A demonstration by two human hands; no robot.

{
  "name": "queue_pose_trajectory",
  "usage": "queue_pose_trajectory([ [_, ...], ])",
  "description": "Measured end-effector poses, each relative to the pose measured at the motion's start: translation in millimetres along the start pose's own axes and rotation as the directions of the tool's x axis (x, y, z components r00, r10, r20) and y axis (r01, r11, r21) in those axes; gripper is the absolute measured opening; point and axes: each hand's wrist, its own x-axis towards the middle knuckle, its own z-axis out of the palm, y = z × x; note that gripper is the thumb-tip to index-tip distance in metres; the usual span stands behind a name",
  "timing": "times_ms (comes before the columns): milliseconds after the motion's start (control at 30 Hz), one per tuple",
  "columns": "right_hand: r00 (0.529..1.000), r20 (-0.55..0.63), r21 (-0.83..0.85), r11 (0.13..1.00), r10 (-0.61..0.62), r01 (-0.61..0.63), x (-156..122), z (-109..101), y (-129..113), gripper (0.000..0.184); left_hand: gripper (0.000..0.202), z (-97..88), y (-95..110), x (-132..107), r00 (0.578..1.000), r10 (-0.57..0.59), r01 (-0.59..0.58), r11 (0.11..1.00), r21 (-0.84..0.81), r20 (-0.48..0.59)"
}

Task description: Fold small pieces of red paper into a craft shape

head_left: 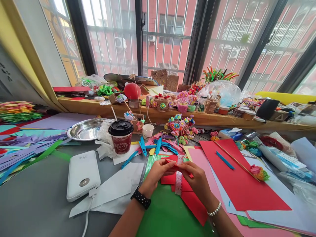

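A small, plain bright-red paper piece [170,161], its outline mostly hidden, is held above red sheets [169,179] and a pale patterned strip [178,186] near the middle of the tabletop [37,200], pinched by the closed fingers of the left hand [155,171] and right hand [197,177]. Farther left stand a dark-red coffee cup [121,142], its contents hidden under a black lid [120,126], and a shiny metal dish [84,132] with crumpled clear plastic [105,131] at its right edge. Beyond a white paper cup [148,132], whose inside cannot be made out, a pink pot [182,108] on the far ledge [158,115] holds pink flowers [187,97].
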Motion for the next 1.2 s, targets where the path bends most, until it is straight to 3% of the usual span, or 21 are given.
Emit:
queue_pose_trajectory([
  [267, 0.994, 0.068, -0.099, 0.991, -0.082, 0.088, 1, 1, 2, 0.024, 0.027, 0.2, 3, 0, 0.998, -0.012, 0.01, 1.0, -0.025, -0.063],
  [500, 0.997, 0.042, -0.125, 0.99, -0.058, 0.063, 0, 0, 1, 0.026, 0.021, -1.3, 4, 1, 0.998, -0.01, 0.007, 0.998, -0.068, -0.054],
  [633, 0.997, 0.054, -0.089, 0.995, -0.05, 0.055, -1, 0, 1, 0.027, 0.023, -3.8, 4, 2, 1.0, 0.003, -0.003, 1.0, -0.007, -0.03],
  [767, 0.996, 0.085, -0.034, 0.999, 0.009, -0.007, 0, 0, 1, 0.026, 0.025, -7.8, 8, 2, 0.981, 0.189, -0.173, 0.96, 0.219, -0.053],
  [867, 0.989, 0.126, 0.036, 0.996, 0.08, -0.085, 2, -3, -2, 0.024, 0.021, -10.0, 14, 1, 0.944, 0.327, -0.32, 0.868, 0.379, 0.05],
  [1033, 0.966, 0.182, 0.212, 0.952, 0.185, -0.222, 4, -7, -7, 0.023, 0.016, -9.3, 17, -2, 0.906, 0.353, -0.423, 0.753, 0.504, 0.233],
  [1200, 0.939, 0.18, 0.368, 0.865, 0.292, -0.34, 4, -5, -7, 0.028, 0.017, -7.4, 18, -4, 0.899, 0.39, -0.434, 0.735, 0.521, 0.199],
])
